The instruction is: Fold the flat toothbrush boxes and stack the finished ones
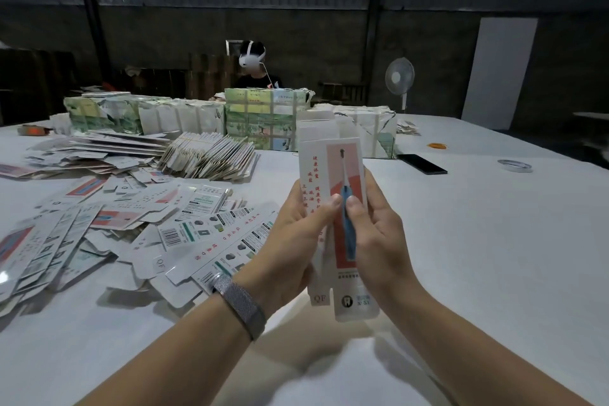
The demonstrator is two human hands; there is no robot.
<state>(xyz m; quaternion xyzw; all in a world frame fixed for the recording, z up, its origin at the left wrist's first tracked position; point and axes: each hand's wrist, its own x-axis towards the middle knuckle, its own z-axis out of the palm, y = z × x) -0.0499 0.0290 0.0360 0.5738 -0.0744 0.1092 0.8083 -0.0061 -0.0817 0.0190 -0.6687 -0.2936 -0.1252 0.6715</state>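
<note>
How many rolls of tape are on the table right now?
1. A single roll of clear tape lies flat on the white table, far right, beyond the black phone. Others may be hidden behind the wrapped bundles.

A toothbrush box (333, 175) stands upright between the left hand (290, 241) and right hand (379, 237), above the table (478, 257). Loose flat boxes (148, 234) lie scattered to the left. Behind them lies a bundled stack (211, 158), with wrapped bales (263, 115) farther back. A phone (421, 164) lies to the right, a tape roll (514, 165) beyond it.
</note>
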